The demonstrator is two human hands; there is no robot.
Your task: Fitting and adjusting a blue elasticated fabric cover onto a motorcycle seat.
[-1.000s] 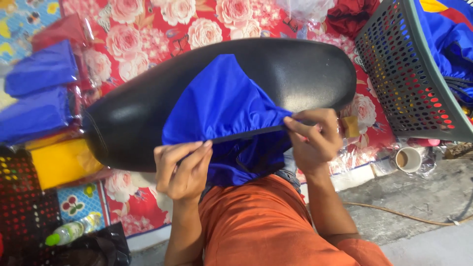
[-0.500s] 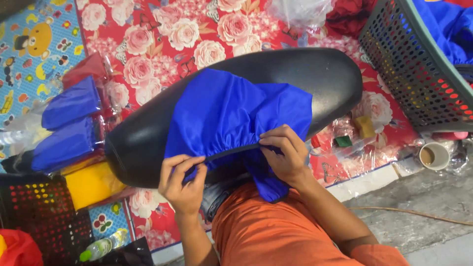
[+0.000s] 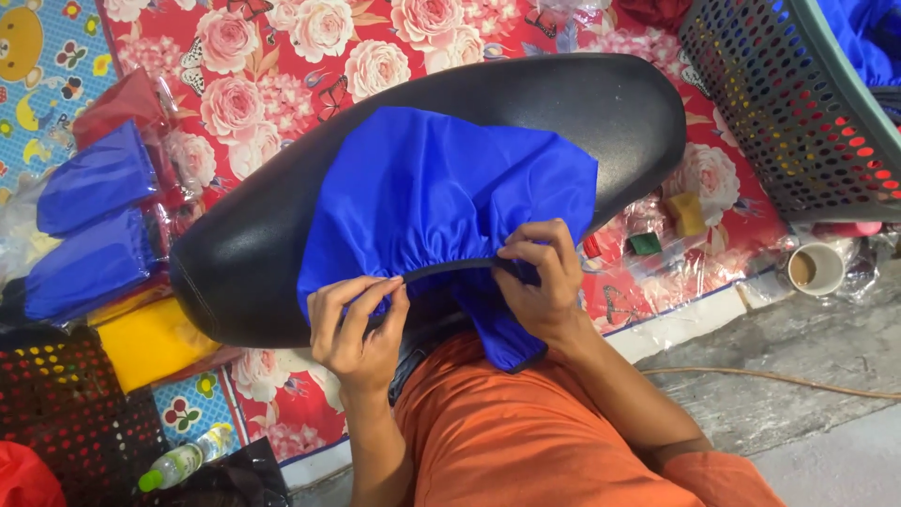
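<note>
Both hands shifted inward along hem: left hand (image 3: 357,324) and right hand (image 3: 540,277) fingers pinch blue cover (image 3: 441,202) elastic on black seat (image 3: 582,113). Risk: stretched elastic snaps off rim.

Below the left hand (image 3: 357,324) and the right hand (image 3: 542,274), both forearms are bare, no watch or rings showing. An orange shirt (image 3: 526,441) covers the body (plain cloth, softly creased), its short sleeve ending past the right elbow.
</note>
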